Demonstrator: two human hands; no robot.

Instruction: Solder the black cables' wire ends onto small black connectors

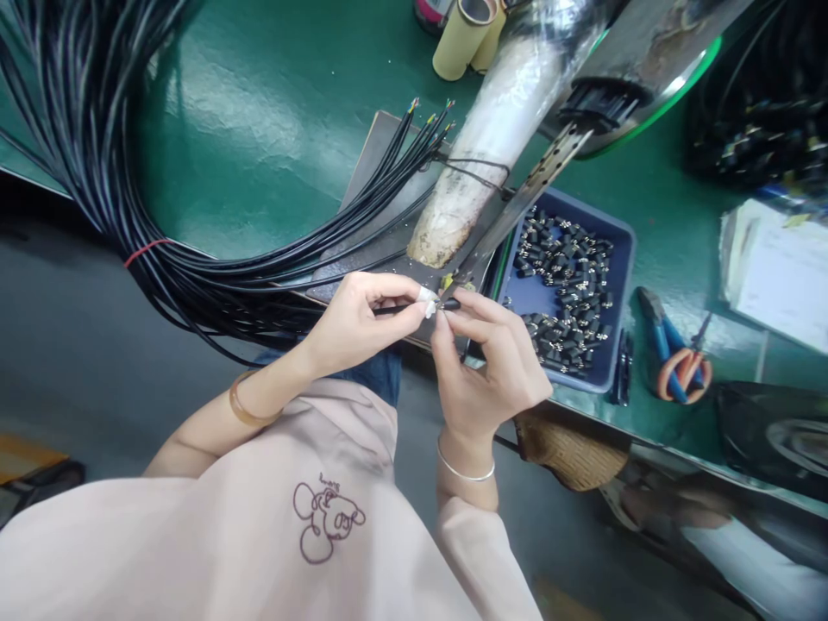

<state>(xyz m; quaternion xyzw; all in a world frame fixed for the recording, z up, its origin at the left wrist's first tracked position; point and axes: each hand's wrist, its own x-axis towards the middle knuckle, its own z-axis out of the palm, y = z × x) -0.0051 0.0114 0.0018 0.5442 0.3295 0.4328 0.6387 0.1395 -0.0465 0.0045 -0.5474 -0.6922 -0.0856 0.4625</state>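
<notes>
My left hand (362,319) pinches the end of a black cable (394,309), with white tape round a fingertip. Close on its right, my right hand (488,354) has thumb and fingers closed round a small black piece (451,304) at the cable's end. Both hands meet just under the tip of a metal soldering iron (517,203), which slopes down from the upper right. A thick bundle of black cables (116,164), tied with a red band (147,250), curves in from the left. Several stripped ends with coloured wires (430,118) rest on a grey plate (375,142).
A whitish duct pipe (479,138) slants above the hands. Right of them stands a blue tray (622,259) of small black connectors (569,319). Farther right lie pliers (663,345), cutters (695,366) and papers (782,267). Yellowish rolls (462,43) stand at the back.
</notes>
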